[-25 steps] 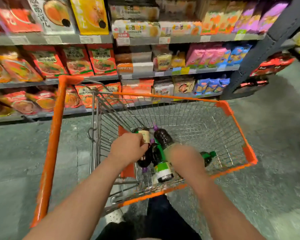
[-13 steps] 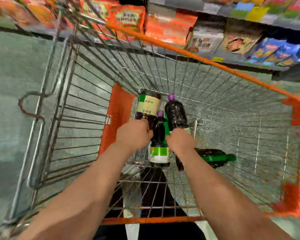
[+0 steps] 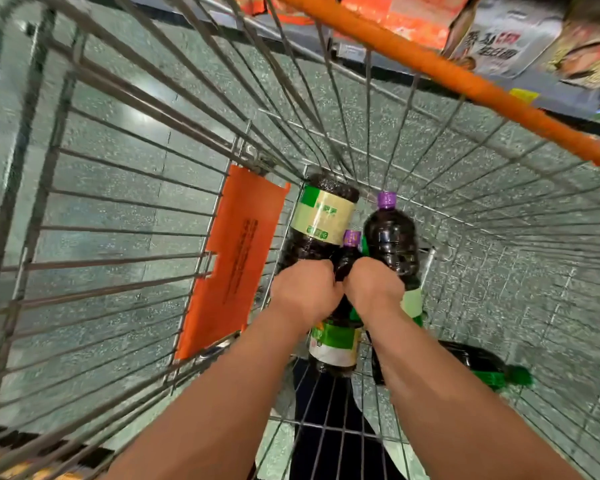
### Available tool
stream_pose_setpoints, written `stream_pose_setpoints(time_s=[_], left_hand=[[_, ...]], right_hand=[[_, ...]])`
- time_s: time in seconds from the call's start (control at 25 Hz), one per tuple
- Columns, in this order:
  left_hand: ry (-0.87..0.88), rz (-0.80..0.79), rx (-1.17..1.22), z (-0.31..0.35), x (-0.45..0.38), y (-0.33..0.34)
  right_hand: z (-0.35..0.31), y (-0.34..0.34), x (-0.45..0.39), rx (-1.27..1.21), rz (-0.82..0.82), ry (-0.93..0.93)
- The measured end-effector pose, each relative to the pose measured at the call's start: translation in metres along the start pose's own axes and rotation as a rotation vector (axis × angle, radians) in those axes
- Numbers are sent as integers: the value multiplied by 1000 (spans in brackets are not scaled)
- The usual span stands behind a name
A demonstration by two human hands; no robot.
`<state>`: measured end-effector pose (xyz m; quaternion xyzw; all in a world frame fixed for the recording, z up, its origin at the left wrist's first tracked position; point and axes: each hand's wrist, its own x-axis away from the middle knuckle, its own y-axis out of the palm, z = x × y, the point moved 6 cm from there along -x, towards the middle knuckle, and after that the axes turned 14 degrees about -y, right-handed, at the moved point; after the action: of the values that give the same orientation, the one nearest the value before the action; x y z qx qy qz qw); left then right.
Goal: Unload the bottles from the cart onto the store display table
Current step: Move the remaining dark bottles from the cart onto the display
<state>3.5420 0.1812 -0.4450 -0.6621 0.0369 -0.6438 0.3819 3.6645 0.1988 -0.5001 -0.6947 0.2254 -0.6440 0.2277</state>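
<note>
Down in the cart (image 3: 125,216), mid-frame: left hand (image 3: 305,292) gripping the beige-label bottle (image 3: 321,216) just above; right hand (image 3: 373,285) gripping the purple-capped bottle (image 3: 390,237).

bottles (image 3: 390,237): four, dark liquid, green labels | purple or green caps | lying in cart (image 3: 430,64)

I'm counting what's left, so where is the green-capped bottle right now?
The green-capped bottle lies on its side on the cart floor, right of the right forearm, apart from the gripped bottles.

four dark bottles (image 3: 392,237), one wire cart (image 3: 125,209), two hands (image 3: 305,292)
</note>
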Motion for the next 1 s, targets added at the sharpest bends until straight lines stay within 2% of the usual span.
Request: stream_pose_setpoints(time_s=[0.2,0.4,0.56,0.8,1.0], left_hand=[[-11,-12,1,-8,-10,1],[0,-34,10,-20,-10,1],[25,-41,-12,-33,-1,-7],[54,67,-25,-44,25,-53],[134,107,-21,-39,70,-81]], right_hand=[[-12,7,-6,289,-51,-120],[-8,3,-3,338,-64,-101],[3,7,17,209,-20,25],[14,7,55,70,-44,197],[27,-5,129,-278,149,341]])
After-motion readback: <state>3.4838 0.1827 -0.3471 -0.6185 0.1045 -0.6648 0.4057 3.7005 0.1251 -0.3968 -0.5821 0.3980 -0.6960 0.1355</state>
